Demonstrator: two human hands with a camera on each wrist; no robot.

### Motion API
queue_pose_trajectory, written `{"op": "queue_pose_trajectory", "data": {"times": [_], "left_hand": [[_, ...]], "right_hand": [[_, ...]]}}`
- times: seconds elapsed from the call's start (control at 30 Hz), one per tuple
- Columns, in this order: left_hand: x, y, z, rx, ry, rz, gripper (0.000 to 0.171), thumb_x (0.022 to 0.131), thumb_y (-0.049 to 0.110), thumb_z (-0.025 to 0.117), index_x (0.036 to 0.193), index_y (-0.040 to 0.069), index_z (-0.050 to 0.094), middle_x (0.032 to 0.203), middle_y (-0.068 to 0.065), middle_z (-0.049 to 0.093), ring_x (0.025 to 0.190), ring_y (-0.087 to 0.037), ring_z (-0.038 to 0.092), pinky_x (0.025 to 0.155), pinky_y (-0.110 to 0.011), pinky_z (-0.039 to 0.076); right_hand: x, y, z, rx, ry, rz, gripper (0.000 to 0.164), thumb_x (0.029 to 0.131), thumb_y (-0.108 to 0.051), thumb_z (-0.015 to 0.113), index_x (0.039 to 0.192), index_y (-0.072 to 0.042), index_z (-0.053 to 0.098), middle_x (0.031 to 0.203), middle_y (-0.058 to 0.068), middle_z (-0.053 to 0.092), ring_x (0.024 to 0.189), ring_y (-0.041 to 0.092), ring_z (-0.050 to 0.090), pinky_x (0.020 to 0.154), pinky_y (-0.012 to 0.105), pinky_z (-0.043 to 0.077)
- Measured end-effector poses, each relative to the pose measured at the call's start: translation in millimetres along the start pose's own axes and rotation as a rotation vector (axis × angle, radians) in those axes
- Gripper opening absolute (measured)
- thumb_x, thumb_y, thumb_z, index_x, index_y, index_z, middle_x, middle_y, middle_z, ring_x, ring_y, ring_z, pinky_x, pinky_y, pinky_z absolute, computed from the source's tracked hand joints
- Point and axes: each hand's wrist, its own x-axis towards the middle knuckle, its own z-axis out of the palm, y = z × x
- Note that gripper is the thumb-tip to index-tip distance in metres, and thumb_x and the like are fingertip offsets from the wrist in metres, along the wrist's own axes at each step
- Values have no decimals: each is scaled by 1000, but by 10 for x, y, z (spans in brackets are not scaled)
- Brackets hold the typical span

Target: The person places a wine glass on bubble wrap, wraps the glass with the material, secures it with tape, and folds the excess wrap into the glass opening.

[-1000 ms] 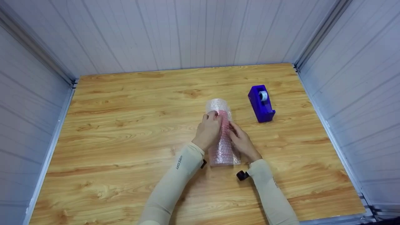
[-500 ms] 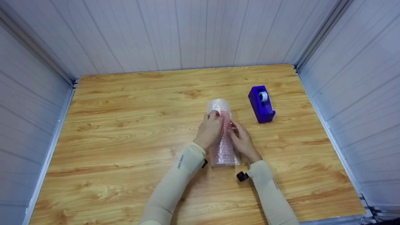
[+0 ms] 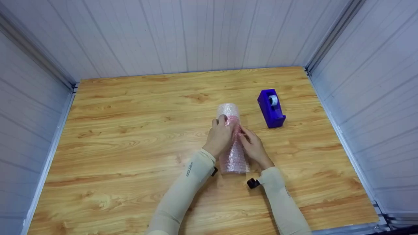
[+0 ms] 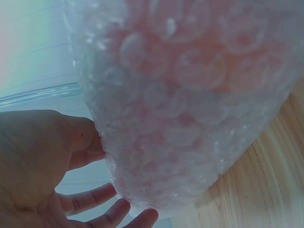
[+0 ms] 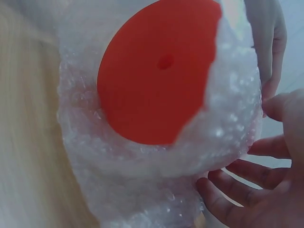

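Observation:
A red cylinder wrapped in clear bubble wrap (image 3: pixel 235 160) lies lengthwise on the table in the head view. From its left side my left hand (image 3: pixel 219 135) reaches over the roll and grips the wrap with bent fingers. My right hand (image 3: pixel 254 147) holds the opposite side, thumb and fingertips against the plastic. The right wrist view shows the cylinder's flat red end (image 5: pixel 156 76) inside a loose sleeve of wrap, with the right hand's fingers curved along the outside. Pink layers of bubble wrap (image 4: pixel 175 104) fill the left wrist view, and the left hand's fingertips (image 4: pixel 142 218) touch their edge.
A blue tape dispenser (image 3: pixel 271 109) with a roll of tape (image 3: pixel 273 100) stands to the right, beyond the right hand. Pale panel walls (image 3: pixel 196 36) enclose the wood-grain table (image 3: pixel 130 130) at the back and on both sides.
Both hands stay at the roll with small finger movements. The clear strip of wrap along its lower right side looks narrower than before, and the right hand's fingertips have drawn closer together.

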Motion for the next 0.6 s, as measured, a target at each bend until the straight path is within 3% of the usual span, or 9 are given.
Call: {"op": "queue_pose_trajectory", "data": {"times": [0.13, 0.3, 0.37, 0.6], "left_hand": [[-7, -12, 5, -12, 27, 20, 33, 102, 24, 56, 132, 13, 63, 128, -22, 51, 104, -38, 54, 72, -37, 58], [3, -14, -5, -24, 18, 16, 27, 102, 22, 56, 125, 10, 61, 123, -17, 53, 101, -34, 56, 71, -36, 58], [6, -13, -9, -8, 9, 28, 26, 102, 23, 56, 123, 10, 64, 125, -17, 54, 102, -34, 56, 74, -36, 57], [4, -1, -1, -5, 7, 54, 27, 100, 24, 60, 121, 11, 68, 128, -17, 54, 106, -35, 54, 77, -37, 57]], "right_hand": [[18, 11, -4, -19, -16, 23, 42, 100, 2, 54, 139, 16, 45, 128, 32, 56, 116, 43, 56, 100, 48, 46], [104, 299, 3, -59, -14, 61, 45, 101, -2, 55, 143, 11, 44, 129, 29, 56, 116, 39, 56, 100, 48, 46], [129, 424, 9, -59, 0, 57, 46, 101, -4, 57, 144, 8, 45, 129, 27, 57, 116, 38, 57, 100, 49, 46], [126, 485, -6, -100, 26, -7, 44, 99, -4, 59, 140, 9, 50, 126, 27, 57, 114, 39, 57, 100, 49, 46]]}}
